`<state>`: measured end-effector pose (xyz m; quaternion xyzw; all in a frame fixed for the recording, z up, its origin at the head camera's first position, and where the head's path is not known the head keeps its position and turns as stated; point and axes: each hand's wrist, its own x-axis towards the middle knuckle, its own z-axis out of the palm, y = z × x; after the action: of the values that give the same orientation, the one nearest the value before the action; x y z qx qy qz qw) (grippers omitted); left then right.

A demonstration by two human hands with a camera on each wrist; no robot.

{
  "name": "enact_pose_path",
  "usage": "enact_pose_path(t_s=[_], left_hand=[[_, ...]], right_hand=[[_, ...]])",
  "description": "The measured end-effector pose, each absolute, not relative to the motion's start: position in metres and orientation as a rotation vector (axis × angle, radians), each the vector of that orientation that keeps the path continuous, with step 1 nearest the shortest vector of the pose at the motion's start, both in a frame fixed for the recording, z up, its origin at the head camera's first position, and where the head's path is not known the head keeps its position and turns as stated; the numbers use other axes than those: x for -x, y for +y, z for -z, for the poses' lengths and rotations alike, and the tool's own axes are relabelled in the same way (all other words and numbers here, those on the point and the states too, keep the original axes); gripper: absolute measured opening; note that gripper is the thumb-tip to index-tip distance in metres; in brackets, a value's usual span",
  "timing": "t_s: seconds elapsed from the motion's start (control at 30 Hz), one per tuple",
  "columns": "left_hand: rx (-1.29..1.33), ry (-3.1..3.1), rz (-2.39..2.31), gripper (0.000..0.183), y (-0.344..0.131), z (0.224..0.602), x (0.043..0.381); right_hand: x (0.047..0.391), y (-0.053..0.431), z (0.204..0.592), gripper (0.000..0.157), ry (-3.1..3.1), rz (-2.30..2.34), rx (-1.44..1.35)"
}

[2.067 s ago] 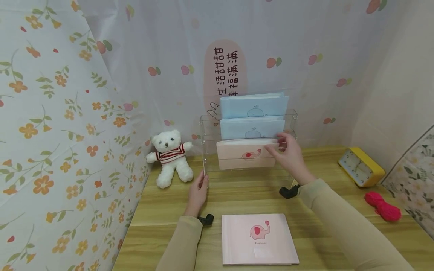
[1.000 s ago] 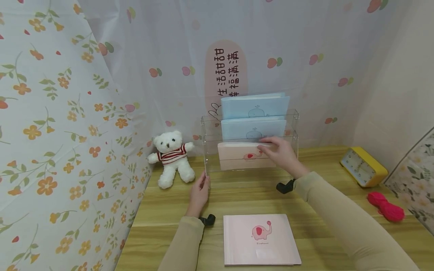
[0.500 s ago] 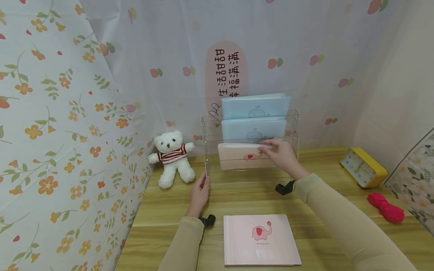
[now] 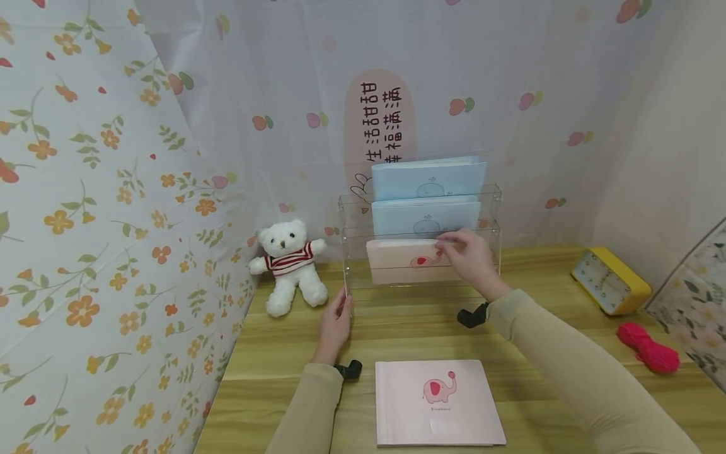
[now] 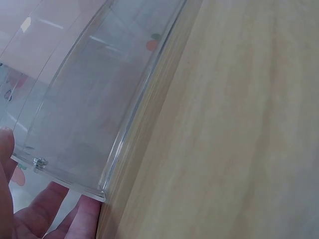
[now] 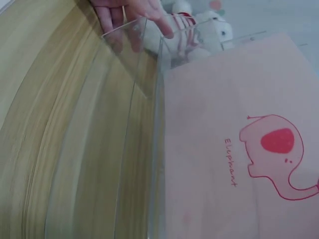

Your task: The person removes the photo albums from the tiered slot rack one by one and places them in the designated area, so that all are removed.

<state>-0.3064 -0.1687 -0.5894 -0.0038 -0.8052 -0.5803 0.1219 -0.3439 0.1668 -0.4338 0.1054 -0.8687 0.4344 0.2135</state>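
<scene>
A clear acrylic rack (image 4: 357, 296) stands on the table with booklets in its tiers. My left hand (image 4: 336, 325) holds the rack's lower left side; in the left wrist view the thumb and fingers lie about its edge. My right hand (image 4: 472, 257) pinches the top edge of a pink elephant booklet (image 4: 388, 258) in the front tier. The right wrist view shows that booklet's cover behind the clear front panel. Behind it, two blue whale booklets, a middle one (image 4: 397, 215) and a back one (image 4: 397, 180), stand higher up. Another pink elephant booklet (image 4: 405, 403) lies flat nearer me.
A white teddy bear (image 4: 295, 277) in a striped top sits left of the rack. To the right are a yellow clock (image 4: 612, 277) and a bundle of pink yarn (image 4: 649, 348) on the wooden table (image 4: 272, 366). Patterned cloth hangs behind and at the left.
My right hand has moved left from the front booklet's right corner along its top edge, and that booklet sits slightly lower in the rack. My left hand stays at the rack's side.
</scene>
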Motion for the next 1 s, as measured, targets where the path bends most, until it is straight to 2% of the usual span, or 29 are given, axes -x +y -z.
enact_pose_path(t_s=[0.3,0.63,1.0], left_hand=[[0.029,-2.335,1.678,0.051,-0.167,0.59,0.308],[0.033,-2.336,1.697,0.051,-0.168,0.59,0.307],[0.082,-2.287,1.614,0.056,-0.173,0.61,0.317]], right_hand=[[0.334,0.162,0.419,0.013,-2.185,-1.198,-0.256],[0.298,0.163,0.389,0.012,-2.03,-1.247,-0.242],[0.267,0.163,0.414,0.012,-2.313,-1.23,-0.299]])
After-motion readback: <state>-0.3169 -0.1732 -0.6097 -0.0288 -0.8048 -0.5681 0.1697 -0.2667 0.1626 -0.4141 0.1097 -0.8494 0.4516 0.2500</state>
